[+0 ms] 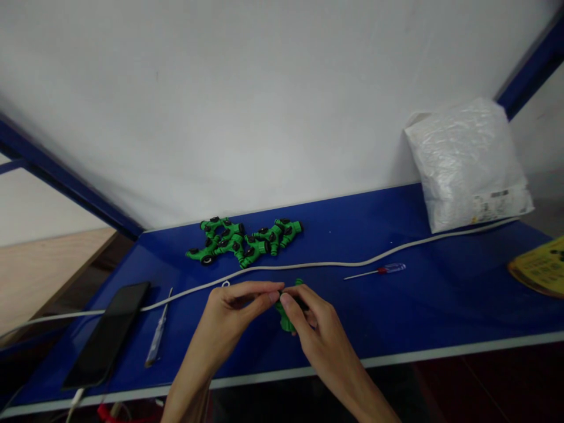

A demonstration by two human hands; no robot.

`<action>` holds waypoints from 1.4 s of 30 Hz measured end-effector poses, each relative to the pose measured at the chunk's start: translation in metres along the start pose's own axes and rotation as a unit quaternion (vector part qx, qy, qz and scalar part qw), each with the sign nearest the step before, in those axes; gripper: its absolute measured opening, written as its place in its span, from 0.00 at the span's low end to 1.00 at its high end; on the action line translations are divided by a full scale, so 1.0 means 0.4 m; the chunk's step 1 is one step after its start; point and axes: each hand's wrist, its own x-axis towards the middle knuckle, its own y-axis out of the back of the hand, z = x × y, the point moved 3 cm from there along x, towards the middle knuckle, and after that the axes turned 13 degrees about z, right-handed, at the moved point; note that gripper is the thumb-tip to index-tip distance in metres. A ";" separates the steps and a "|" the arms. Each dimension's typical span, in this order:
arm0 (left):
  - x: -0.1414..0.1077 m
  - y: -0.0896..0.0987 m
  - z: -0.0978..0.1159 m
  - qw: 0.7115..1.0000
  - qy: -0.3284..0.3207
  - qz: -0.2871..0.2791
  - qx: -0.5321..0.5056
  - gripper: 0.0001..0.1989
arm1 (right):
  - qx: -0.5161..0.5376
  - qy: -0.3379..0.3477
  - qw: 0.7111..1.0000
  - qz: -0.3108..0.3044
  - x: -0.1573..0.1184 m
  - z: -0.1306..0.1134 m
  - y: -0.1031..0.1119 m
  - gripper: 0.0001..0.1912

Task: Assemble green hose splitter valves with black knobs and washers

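Note:
My right hand (311, 314) is closed around a green Y-shaped hose splitter (286, 320), which is partly hidden by the fingers. Thumb and index finger of my left hand (240, 308) are pinched together against the splitter's upper left side. A dark bit shows at those fingertips, too small to name. Beyond my hands lies a group of several similar green hose splitters (231, 241) with black valve knobs. A small white ring (226, 283) lies just behind my left hand.
A white cable (317, 264) crosses the blue table (374, 217). At left are a black phone (110, 329) and a clear-handled screwdriver (156, 338). To the right lie a red-and-clear screwdriver (390, 268), a white plastic package (471, 167) and a yellow object (540, 267).

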 end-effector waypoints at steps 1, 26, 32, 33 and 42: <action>0.000 -0.001 -0.003 1.000 0.002 0.004 -0.001 0.08 | 0.000 0.000 1.000 0.003 0.001 0.000 -0.001 0.22; -0.021 -0.065 -0.099 0.953 0.167 0.092 -0.237 0.16 | -0.016 0.018 0.998 0.056 -0.008 -0.017 -0.031 0.19; -0.028 -0.078 -0.110 0.945 0.193 0.064 -0.255 0.19 | 0.006 -0.023 0.999 0.045 -0.008 0.001 -0.035 0.20; -0.029 -0.081 -0.111 0.945 0.190 0.054 -0.261 0.21 | 0.011 -0.032 0.999 0.043 -0.006 0.004 -0.034 0.20; -0.026 -0.074 -0.127 0.952 0.130 0.092 -0.262 0.23 | 0.015 -0.030 0.999 0.011 -0.007 0.010 -0.025 0.20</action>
